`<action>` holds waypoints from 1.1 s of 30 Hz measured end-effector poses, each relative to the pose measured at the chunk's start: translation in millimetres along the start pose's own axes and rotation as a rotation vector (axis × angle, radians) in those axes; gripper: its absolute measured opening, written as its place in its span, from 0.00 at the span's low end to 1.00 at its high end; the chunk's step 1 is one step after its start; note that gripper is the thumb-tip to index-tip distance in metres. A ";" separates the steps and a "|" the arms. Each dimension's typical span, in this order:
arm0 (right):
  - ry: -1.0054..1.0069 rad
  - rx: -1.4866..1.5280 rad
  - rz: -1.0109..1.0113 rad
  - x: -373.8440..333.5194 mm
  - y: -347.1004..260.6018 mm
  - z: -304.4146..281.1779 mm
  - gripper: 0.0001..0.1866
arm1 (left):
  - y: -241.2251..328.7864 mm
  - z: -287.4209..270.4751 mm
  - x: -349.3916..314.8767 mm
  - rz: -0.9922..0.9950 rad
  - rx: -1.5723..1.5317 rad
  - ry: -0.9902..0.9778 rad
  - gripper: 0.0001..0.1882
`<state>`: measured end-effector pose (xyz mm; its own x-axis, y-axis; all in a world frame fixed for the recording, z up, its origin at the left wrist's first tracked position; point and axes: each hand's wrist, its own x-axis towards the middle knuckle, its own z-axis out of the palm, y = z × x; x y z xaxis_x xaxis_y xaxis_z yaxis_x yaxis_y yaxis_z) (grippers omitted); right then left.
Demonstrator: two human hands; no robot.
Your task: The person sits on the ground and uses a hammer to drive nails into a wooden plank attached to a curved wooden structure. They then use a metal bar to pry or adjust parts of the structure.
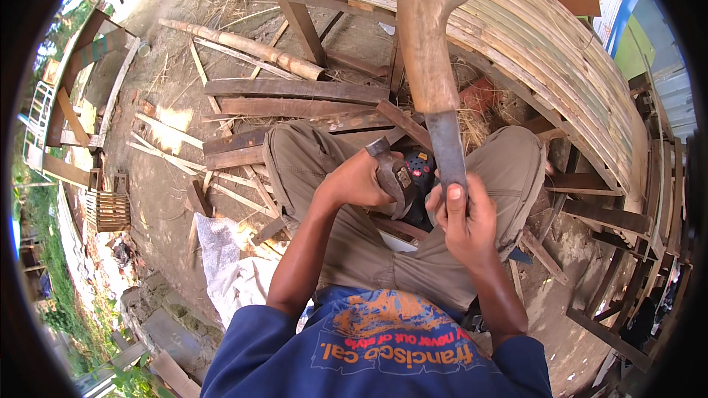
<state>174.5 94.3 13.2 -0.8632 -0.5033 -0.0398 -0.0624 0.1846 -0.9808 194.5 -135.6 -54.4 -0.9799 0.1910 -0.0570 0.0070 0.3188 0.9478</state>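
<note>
Pale, worn wood forms the thick handle (431, 37) of a long blade (445, 144), which stands out in front of me with its handle end farthest away. My right grip (466, 220) is closed around the lower part of the dark metal, the thumb lying along its flat face. My left grip (360, 180) is closed on a hammer (397, 175); its scuffed steel head shows beside my fingers, while its shaft is mostly hidden. Hammer and blade sit side by side over my lap, with a narrow gap between them.

I sit with my knees bent apart in brown trousers (361, 243), a black shoe (420, 164) showing between the two tools. Dark planks (295, 90) lie on the dirt floor (166, 210) beyond my knees, with a bamboo pole (247, 49) past them to the left. A bamboo-slatted platform (538, 51) curves across the upper right, and a crumpled white cloth (240, 269) lies near my left elbow.
</note>
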 end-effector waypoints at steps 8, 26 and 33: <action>-0.058 -0.192 -0.265 -8.7 7.3 15.8 0.16 | 9.9 -15.4 -4.5 0.018 -0.082 0.050 0.21; -0.017 -0.336 -0.330 0.0 5.2 15.6 0.17 | 2.1 -36.8 -11.9 0.016 -0.001 0.097 0.17; -0.062 -0.095 -0.095 14.9 -11.1 18.9 0.18 | 12.3 -37.8 -5.9 0.033 0.031 0.047 0.16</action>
<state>171.8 68.7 19.9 -0.8185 -0.5732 0.0379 -0.1923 0.2113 -0.9583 192.8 -167.9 -30.5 -0.9874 0.1578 -0.0106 0.0446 0.3417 0.9388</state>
